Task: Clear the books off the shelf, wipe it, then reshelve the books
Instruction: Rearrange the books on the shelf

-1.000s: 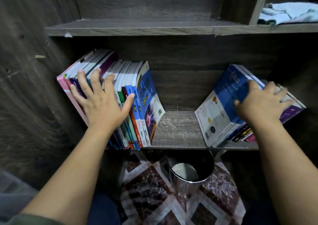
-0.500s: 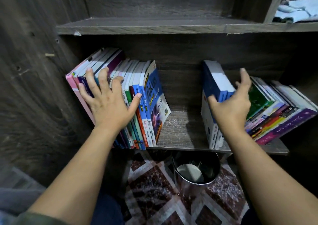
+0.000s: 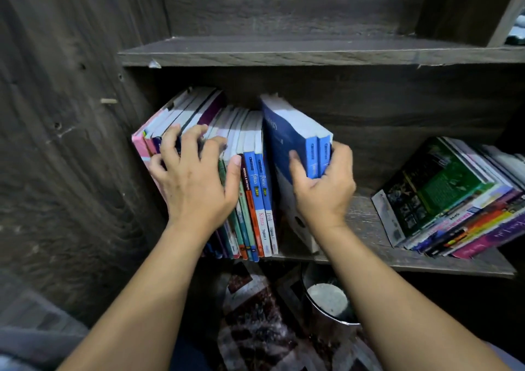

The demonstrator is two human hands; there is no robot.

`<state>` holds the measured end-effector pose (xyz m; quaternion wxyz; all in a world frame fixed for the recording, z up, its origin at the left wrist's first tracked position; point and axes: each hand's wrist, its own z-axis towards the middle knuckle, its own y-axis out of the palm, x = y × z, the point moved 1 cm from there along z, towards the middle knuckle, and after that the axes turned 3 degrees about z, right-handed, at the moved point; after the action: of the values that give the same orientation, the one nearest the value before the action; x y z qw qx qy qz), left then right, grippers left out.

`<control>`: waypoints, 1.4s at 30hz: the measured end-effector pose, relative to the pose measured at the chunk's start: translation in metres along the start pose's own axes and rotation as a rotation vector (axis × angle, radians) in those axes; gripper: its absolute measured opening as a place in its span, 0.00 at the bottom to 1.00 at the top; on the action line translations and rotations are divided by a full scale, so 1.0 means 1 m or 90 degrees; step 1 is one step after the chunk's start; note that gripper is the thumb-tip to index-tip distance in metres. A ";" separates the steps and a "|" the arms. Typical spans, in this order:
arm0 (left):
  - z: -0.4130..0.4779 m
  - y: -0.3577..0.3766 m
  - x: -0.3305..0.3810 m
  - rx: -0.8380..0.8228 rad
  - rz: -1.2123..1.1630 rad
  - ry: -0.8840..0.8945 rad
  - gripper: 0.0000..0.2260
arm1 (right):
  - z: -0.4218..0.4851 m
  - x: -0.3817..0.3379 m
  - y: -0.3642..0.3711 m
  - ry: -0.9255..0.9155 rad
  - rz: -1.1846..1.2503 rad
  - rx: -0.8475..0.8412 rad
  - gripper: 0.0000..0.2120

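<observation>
Right now your right hand (image 3: pixel 324 189) grips two blue books (image 3: pixel 287 135) upright, spines facing you, just right of the row of books (image 3: pixel 255 200) that your left hand (image 3: pixel 196 180) curls over at the left end of the shelf (image 3: pixel 363 223), so slide them leftward.

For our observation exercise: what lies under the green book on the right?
More books, stacked aslant on the shelf; only spines and page edges show. The green book hides their covers.
</observation>
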<state>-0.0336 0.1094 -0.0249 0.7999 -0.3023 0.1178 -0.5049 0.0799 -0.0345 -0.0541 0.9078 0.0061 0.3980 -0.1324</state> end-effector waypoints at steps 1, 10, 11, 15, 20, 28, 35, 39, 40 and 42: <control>-0.001 0.000 -0.001 -0.005 0.005 0.006 0.16 | -0.005 -0.006 0.009 0.018 0.030 0.000 0.20; -0.013 0.018 -0.004 -0.019 0.040 0.029 0.18 | -0.042 0.033 0.046 -0.008 0.100 -0.183 0.38; -0.016 0.025 -0.005 -0.016 0.034 0.034 0.20 | -0.046 0.042 0.042 -0.015 0.106 -0.226 0.41; -0.019 0.044 -0.007 0.025 0.004 0.060 0.23 | -0.074 0.088 0.025 0.090 0.044 -0.442 0.46; -0.018 0.059 -0.001 0.122 -0.016 0.038 0.22 | -0.086 0.111 0.015 0.202 -0.013 -0.585 0.63; -0.013 0.076 0.016 0.239 -0.099 0.080 0.21 | -0.081 0.118 0.033 0.215 0.018 -0.512 0.65; -0.017 0.079 0.011 0.245 -0.021 0.069 0.23 | -0.062 0.132 0.019 0.172 0.061 -0.656 0.55; -0.030 0.082 0.007 0.215 -0.026 0.114 0.29 | -0.052 0.145 0.030 0.313 0.168 -0.539 0.37; -0.032 0.083 0.007 0.208 -0.029 0.125 0.30 | -0.051 0.146 0.039 0.348 0.127 -0.537 0.38; -0.035 0.086 0.006 0.204 -0.035 0.133 0.30 | -0.054 0.145 0.056 0.365 0.059 -0.535 0.37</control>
<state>0.0153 0.1174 -0.1030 0.8074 -0.1199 0.1098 -0.5671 0.1489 -0.0082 -0.2011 0.6909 -0.3059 0.6493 0.0866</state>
